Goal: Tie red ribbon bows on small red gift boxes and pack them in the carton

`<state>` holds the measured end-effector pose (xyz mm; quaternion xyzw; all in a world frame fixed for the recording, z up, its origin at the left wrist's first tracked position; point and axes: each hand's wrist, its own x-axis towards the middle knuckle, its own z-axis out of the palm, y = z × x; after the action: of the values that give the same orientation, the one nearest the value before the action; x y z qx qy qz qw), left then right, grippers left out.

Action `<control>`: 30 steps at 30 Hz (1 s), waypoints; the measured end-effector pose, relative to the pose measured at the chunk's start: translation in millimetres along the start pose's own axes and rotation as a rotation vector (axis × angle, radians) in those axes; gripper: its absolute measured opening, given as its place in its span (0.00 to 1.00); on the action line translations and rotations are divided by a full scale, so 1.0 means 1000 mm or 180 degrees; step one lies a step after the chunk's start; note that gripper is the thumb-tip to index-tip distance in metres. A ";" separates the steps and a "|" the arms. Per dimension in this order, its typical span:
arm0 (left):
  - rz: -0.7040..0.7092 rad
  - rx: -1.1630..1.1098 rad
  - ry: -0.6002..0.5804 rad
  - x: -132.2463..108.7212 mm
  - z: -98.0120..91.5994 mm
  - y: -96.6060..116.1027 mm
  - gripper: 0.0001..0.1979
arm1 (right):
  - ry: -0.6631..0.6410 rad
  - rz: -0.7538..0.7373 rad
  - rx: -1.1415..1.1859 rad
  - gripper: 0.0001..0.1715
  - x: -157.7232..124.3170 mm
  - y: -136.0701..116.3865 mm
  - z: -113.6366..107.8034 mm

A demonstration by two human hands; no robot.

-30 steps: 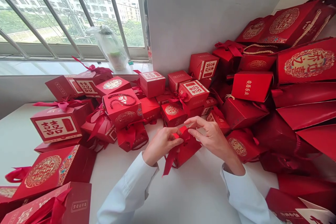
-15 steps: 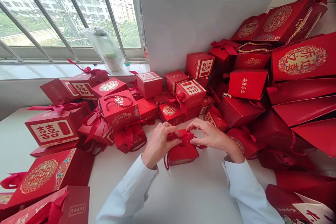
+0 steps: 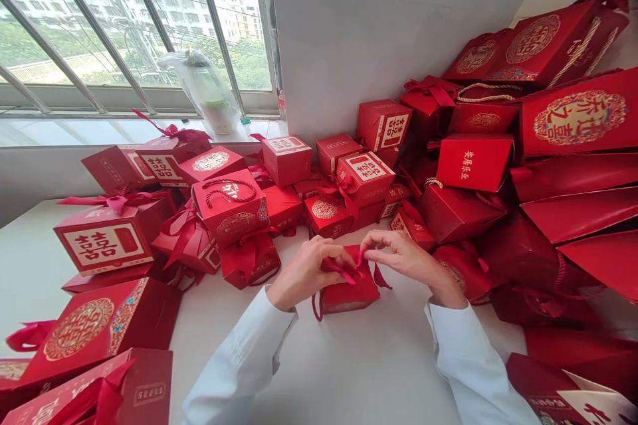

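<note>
We found a white tabletop [image 3: 359,372] under a barred window [image 3: 124,26], crowded on three sides. A heap of large red paper gift bags with gold medallions [image 3: 573,119] rose against the right-hand wall. Mid-sized red cardboard boxes with white labels [image 3: 102,246] filled the left and the rear.

The small red cardboard box [image 3: 349,293] stood on bare table at the centre, just in front of the heap and between the two white sleeves. The left hand [image 3: 304,272] rested against the box's left top edge, thumb and forefinger pinching a strand of the narrow red satin ribbon [image 3: 343,271]. The right hand [image 3: 409,259] hovered over the top right corner, its thumb and forefinger closed on the other strand and the remaining fingers loosely curled.

In our judgement, the ribbon work is best done with both strands kept equally taut and centred over the lid. The box should stay flat on the table, so that nothing twists or slips.
</note>
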<state>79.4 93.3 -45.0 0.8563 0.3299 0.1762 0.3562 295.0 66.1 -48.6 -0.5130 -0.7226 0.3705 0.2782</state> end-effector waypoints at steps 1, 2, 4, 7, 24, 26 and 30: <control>0.0003 0.0013 -0.0002 0.000 0.000 -0.001 0.05 | -0.0011 0.0023 0.0066 0.07 0.000 0.001 0.000; 0.0003 0.0025 0.0019 0.000 0.000 -0.001 0.05 | -0.0021 0.0050 0.0150 0.08 0.001 0.002 0.000; 0.0022 0.0036 0.0092 0.000 0.001 -0.003 0.06 | -0.0029 0.0101 0.0338 0.09 0.001 0.004 0.000; 0.0128 0.0021 0.0172 0.000 0.000 -0.005 0.06 | -0.0052 0.0171 0.0619 0.09 0.001 0.007 0.000; 0.0182 -0.0139 0.0019 0.003 0.006 -0.001 0.03 | 0.0681 -0.0041 -0.0463 0.06 0.004 0.004 0.007; 0.0084 -0.0052 0.0040 0.002 0.007 0.002 0.02 | 0.0845 -0.0252 -0.1012 0.06 0.001 -0.003 0.008; -0.0181 -0.0205 0.0257 0.001 0.009 0.007 0.06 | 0.1083 -0.0507 -0.1545 0.05 -0.005 -0.017 0.010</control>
<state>88.6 85.7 -45.9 0.8269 0.3623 0.2110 0.3747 279.4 55.8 -40.8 -0.5608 -0.7711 0.0728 0.2926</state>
